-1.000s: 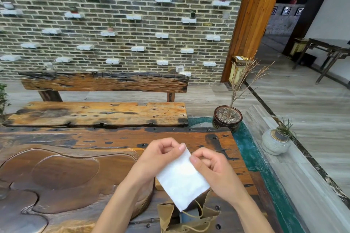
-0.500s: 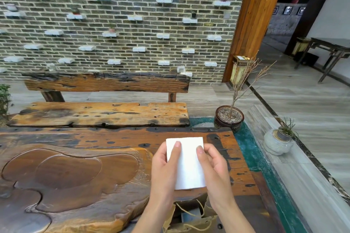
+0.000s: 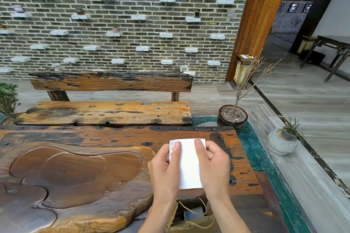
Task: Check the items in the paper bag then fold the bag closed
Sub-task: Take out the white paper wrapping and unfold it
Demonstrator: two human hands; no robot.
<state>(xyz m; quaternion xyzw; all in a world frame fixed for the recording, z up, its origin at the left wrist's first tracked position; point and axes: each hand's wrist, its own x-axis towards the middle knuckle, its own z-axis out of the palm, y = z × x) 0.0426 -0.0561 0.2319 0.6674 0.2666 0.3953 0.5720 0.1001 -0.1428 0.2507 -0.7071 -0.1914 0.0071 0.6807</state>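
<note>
One paper bag (image 3: 191, 221) below one white packet (image 3: 188, 164), pinched by left hand (image 3: 166, 172) and right hand (image 3: 214, 168).

Counter (image 3: 113, 138): solid wood, varnished, glossy sheen, dark stains and small pits; carved recesses to its left part smooth and polished. Far edge carries a dark strip with round metal studs.
White sheet (image 3: 189, 168), above counter, between both hands: matt, smooth, paper or tissue-like; cannot tell which.
Paper bag (image 3: 191, 221), at counter's near edge: brown kraft paper, matt, creased; twisted cord handles.
Bench (image 3: 106, 113) beyond counter: rough weathered planks, cracked, charred-looking patches.
Wall (image 3: 113, 15) behind bench: rough matt brick.
Pot (image 3: 232, 119) right of the counter's far corner: glazed, dark, glossy.
</note>
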